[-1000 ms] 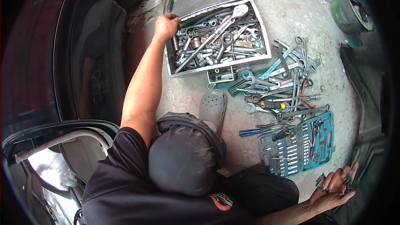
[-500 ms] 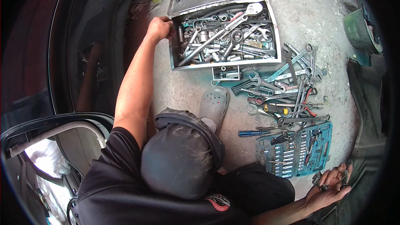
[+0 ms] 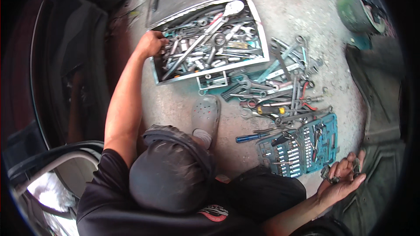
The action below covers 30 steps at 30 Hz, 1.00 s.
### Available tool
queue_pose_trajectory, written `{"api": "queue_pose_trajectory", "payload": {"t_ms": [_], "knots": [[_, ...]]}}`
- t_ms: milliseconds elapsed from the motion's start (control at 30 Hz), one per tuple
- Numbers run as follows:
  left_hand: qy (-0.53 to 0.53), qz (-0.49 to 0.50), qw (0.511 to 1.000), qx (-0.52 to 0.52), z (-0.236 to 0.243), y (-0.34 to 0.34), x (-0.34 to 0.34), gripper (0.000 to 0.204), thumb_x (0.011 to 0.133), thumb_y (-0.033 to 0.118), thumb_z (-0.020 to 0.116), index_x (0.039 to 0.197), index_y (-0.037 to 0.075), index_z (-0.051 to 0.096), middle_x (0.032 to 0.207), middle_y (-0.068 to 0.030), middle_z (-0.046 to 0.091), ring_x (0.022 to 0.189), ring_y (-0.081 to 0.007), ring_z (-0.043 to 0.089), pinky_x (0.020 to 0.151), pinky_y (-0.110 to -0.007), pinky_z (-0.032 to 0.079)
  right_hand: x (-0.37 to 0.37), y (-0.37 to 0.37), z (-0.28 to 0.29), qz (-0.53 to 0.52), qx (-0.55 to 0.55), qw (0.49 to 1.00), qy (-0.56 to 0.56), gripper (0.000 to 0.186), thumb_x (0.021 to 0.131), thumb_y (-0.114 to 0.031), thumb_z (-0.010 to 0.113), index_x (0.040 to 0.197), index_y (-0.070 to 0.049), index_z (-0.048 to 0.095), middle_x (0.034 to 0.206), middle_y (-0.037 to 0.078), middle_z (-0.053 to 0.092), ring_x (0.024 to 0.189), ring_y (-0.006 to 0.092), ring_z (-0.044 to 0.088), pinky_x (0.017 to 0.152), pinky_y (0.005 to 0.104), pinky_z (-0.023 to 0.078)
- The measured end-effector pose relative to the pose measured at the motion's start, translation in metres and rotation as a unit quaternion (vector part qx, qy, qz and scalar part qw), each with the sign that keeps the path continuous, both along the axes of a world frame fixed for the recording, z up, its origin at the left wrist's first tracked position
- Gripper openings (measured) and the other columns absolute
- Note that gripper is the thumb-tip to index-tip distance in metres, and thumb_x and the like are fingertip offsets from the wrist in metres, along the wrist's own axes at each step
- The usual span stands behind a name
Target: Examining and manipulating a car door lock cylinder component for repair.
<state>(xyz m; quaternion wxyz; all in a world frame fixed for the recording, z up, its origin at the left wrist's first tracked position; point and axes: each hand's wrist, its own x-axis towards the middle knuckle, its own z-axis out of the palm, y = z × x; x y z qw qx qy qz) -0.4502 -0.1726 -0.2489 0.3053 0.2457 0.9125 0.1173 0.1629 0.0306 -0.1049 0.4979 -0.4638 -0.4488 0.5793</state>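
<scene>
My left hand reaches over the left wall of an open metal toolbox. Its bent fingers are inside, close together among wrenches and sockets; what they pinch is hidden. A long ratchet handle with a big round head lies slantwise across the heap of tools. Off to the lower right, my right hand is turned palm up. Its curled fingers hold small dark metal parts, whose kind I cannot make out.
Right of the toolbox, loose wrenches and pliers lie piled on concrete. Nearer are a blue-handled screwdriver and an open teal socket case. A green bucket stands far right. A dark car panel borders the left.
My left hand has moved from the toolbox's left rim farther in, over the tools. The whole scene has shifted left and tilted in view. My right hand keeps its hold.
</scene>
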Motion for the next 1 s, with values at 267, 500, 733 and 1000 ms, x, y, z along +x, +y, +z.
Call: {"api": "queue_pose_trajectory", "payload": {"t_ms": [267,500,733,1000], "knots": [[0.158,-0.079,0.984,0.016,0.012,0.036,-0.005,0.032,0.095,0.028,0.068,0.108,-0.001,0.075,0.083,-0.0168,0.076,0.075,-0.0258,0.073,0.075,-0.04,0.054,-0.003,0.001,-0.002,-0.008,0.001,1.0,0.025,0.076,0.107,-0.06,0.044,0.148,0.003,0.045,0.116,0.018,0.064,0.059,0.0085,0.045,0.044,0.0224,0.038],[0.146,-0.084,0.984,0.059,0.024,0.079,0.027,0.031,0.097,0.028,0.067,0.112,0.003,0.075,0.084,-0.0138,0.076,0.078,-0.0235,0.072,0.077,-0.037,0.054,0.002,-0.001,0.0,-0.021,0.043,0.999,-0.002,0.075,0.105,-0.055,0.054,0.148,0.004,0.04,0.117,0.021,0.061,0.059,0.01,0.051,0.046,0.0231,0.043],[0.176,-0.078,0.973,0.125,0.061,0.117,0.07,0.029,0.098,0.029,0.068,0.114,0.005,0.075,0.086,-0.0125,0.076,0.079,-0.0208,0.072,0.078,-0.035,0.053,-0.005,-0.007,0.001,-0.044,0.103,0.99,-0.089,0.069,0.102,-0.04,0.065,0.147,0.005,0.04,0.119,0.023,0.061,0.061,0.0107,0.054,0.048,0.022,0.044],[-0.197,-0.34,0.847,0.357,0.117,0.136,0.285,0.031,0.09,0.011,0.078,0.118,0.0,0.071,0.098,-0.0111,0.075,0.092,-0.0195,0.073,0.083,-0.036,0.058,-0.056,-0.049,-0.029,0.095,0.162,0.937,-0.293,0.088,0.073,-0.014,0.096,0.145,-0.001,0.046,0.111,0.012,0.067,0.077,0.0125,0.065,0.062,0.0239,0.054]]}}
